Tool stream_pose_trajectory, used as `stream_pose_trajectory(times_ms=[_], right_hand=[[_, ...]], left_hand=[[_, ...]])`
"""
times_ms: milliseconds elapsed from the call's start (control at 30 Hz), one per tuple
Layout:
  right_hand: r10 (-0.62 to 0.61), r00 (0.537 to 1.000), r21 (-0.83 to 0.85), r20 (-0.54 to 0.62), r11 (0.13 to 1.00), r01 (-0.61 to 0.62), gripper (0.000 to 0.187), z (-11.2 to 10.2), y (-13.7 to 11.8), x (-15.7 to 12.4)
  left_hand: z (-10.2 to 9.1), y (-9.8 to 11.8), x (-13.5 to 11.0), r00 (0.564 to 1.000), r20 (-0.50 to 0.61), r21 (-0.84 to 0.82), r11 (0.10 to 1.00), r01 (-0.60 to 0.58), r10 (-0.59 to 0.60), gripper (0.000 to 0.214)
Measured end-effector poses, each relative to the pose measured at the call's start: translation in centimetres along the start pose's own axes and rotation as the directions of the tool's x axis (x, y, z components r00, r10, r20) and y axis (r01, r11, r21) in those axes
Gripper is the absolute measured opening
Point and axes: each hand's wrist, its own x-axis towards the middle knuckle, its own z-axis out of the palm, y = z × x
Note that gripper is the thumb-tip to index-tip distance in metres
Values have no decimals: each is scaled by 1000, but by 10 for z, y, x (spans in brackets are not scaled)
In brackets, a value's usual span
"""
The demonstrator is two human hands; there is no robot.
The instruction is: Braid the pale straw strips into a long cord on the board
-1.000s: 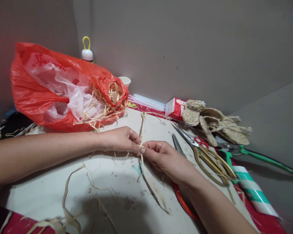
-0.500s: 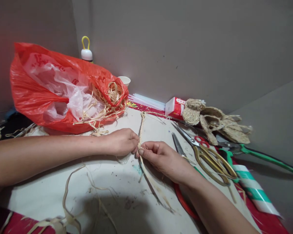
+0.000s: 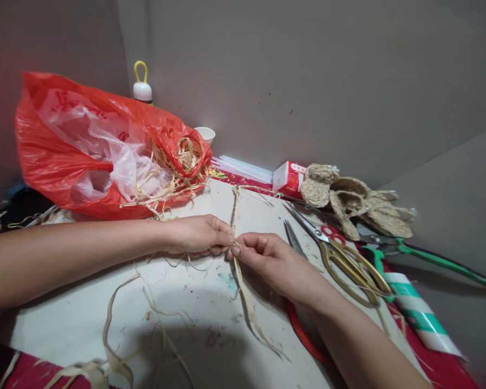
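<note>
A thin straw-coloured braid (image 3: pixel 235 208) runs from the far part of the white work surface (image 3: pixel 202 302) toward me. Both hands meet at its near end. My left hand (image 3: pixel 202 236) comes in from the left, fingers closed on the braid with thumb and forefinger pinched. From the right, my right hand (image 3: pixel 267 259) pinches the same spot between thumb and forefinger. Loose flat raffia strands (image 3: pixel 251 313) hang from beneath the fingertips toward the lower right. The exact crossing of the strands is hidden by the fingers.
At back left lies a red plastic bag (image 3: pixel 65 151) spilling raffia. Gold-handled scissors (image 3: pixel 348 270), green-handled cutters (image 3: pixel 437 259), a striped roll (image 3: pixel 421 313) and woven straw pieces (image 3: pixel 356 200) lie to the right. A tissue pack (image 3: pixel 289 178) and white cup (image 3: pixel 206 134) stand behind.
My left hand has turned slightly, its thumb now extended over the braid against my right fingertips. My right hand has hardly moved. The view has shifted a little.
</note>
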Motion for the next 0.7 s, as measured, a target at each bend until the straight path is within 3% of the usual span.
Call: stream_pose_trajectory(times_ms=[167, 367, 700], right_hand=[[-28, 999, -96, -30, 995, 25, 28, 0, -2, 0], [-40, 999, -210, -20, 977, 35, 26, 1, -7, -2], [-58, 998, -242, 33, 968, 65, 27, -2, -5, -3]], left_hand=[[2, 1, 1, 994, -92, -126, 991, 49, -61, 28], [7, 2, -1, 962, -266, -134, 991, 27, -62, 28], [7, 1, -1, 949, -295, -147, 987, 70, -112, 10]])
